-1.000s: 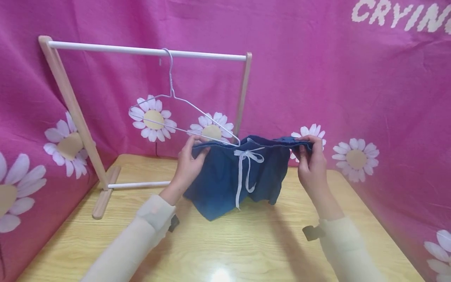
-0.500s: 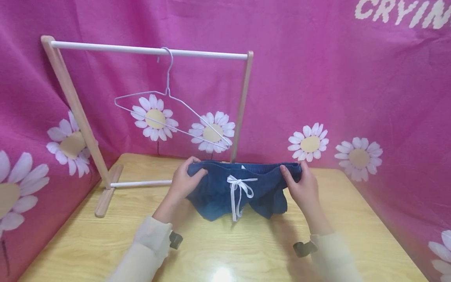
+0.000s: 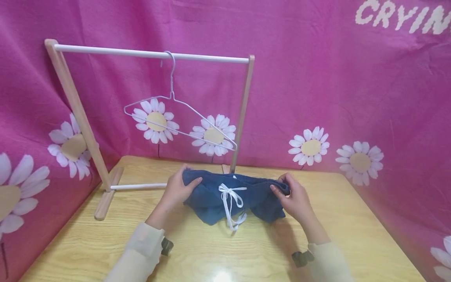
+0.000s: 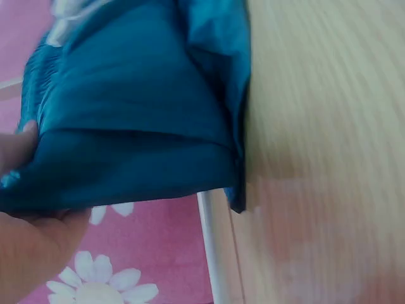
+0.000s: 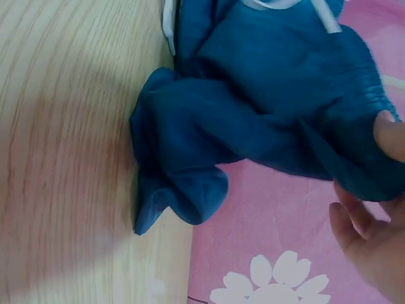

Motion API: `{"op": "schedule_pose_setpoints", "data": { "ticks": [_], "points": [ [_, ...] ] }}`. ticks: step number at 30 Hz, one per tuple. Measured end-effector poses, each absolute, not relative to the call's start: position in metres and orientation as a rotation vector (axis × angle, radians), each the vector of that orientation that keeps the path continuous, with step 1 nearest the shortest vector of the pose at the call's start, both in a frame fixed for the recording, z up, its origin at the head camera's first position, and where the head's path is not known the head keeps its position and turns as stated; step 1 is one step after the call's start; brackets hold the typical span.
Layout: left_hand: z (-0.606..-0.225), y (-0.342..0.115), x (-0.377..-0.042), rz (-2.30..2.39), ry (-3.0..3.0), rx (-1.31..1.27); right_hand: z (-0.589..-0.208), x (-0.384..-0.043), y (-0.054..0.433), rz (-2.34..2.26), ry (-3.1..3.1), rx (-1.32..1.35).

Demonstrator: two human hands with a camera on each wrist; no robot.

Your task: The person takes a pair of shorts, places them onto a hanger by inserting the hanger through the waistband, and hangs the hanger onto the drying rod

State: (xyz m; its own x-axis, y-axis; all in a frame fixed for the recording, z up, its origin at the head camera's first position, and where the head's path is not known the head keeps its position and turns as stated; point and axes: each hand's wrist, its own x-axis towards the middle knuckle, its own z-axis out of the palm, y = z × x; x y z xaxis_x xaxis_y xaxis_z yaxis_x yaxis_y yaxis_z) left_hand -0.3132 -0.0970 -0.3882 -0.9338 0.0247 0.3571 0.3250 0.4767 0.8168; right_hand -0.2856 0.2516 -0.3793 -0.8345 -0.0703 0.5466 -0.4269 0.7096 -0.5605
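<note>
Navy cloth shorts (image 3: 208,199) hung in front of the rack (image 3: 78,113) and apart from its thin hanger (image 3: 172,84), low over the wooden tabletop (image 3: 77,243); from where I stood, contact with the wood could not be confirmed. The left hand (image 3: 179,186) and right hand (image 3: 297,197) were well apart, each pinching one end of the waistband (image 5: 364,79) between thumb and fingers. Handling, as judged: light, soft and limp, not fragile, with legs (image 5: 180,136) liable to fold. Recommended hold was at both waistband ends, where the gathering seemed firmest, clear of the white drawstring (image 3: 230,191).
</note>
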Motion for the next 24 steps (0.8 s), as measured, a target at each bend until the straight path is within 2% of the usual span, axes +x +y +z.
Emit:
{"op": "schedule_pose_setpoints", "data": {
  "ticks": [8, 15, 24],
  "points": [
    [-0.4, -0.1, -0.312, -1.365, -2.46, -0.398, -0.382, -0.288, 0.246, 1.042, -2.38, 0.459],
    [-0.395, -0.101, -0.305, -1.363, -2.382, -0.306, -0.38, -0.286, 0.24, 1.081, -2.306, 0.458],
    [-0.401, -0.094, -0.3, -0.884, -2.575, -0.447, -0.379, -0.281, 0.23, 1.096, -2.273, 0.528]
  ]
}}
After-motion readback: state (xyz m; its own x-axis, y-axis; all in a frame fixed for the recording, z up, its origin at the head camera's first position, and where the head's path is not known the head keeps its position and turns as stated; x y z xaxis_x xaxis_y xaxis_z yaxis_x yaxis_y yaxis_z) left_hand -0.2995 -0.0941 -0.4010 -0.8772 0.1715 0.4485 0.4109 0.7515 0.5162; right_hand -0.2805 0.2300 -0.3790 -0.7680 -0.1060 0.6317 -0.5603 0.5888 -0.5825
